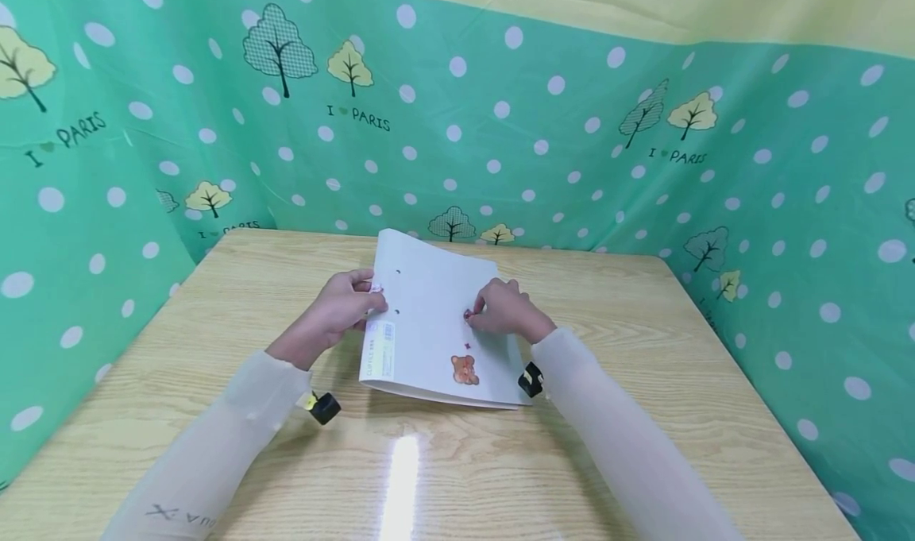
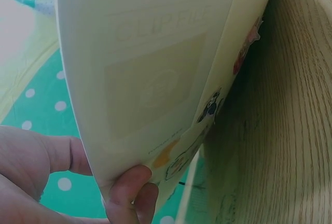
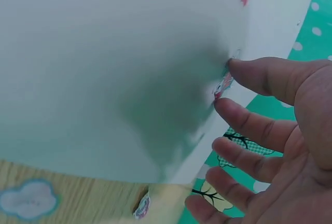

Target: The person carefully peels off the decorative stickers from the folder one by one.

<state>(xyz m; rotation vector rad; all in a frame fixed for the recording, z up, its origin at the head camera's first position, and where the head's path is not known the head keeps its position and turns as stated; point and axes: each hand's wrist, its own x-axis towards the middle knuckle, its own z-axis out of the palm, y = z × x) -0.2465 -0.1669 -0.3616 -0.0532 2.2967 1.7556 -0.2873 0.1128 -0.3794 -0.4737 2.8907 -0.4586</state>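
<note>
A white clip file folder point(image 1: 429, 295) lies tilted on the table, its left side raised. My left hand point(image 1: 339, 307) grips that raised side, thumb on the top cover and fingers underneath. In the left wrist view, the folder's other face point(image 2: 145, 68) shows "CLIP FILE" lettering and several stickers along its lower edge. My right hand point(image 1: 506, 311) pinches a small colourful sticker point(image 3: 224, 84) between thumb and index finger, right at the cover's surface; the other fingers are spread. Below it on the cover are a small red sticker point(image 1: 468, 345) and a brown bear sticker point(image 1: 465, 370).
The folder rests on a light wooden table point(image 1: 286, 446). Behind and at both sides hangs a green dotted cloth point(image 1: 500, 128) with tree prints. In the right wrist view, a cloud-shaped sticker point(image 3: 28, 199) shows past the folder's edge.
</note>
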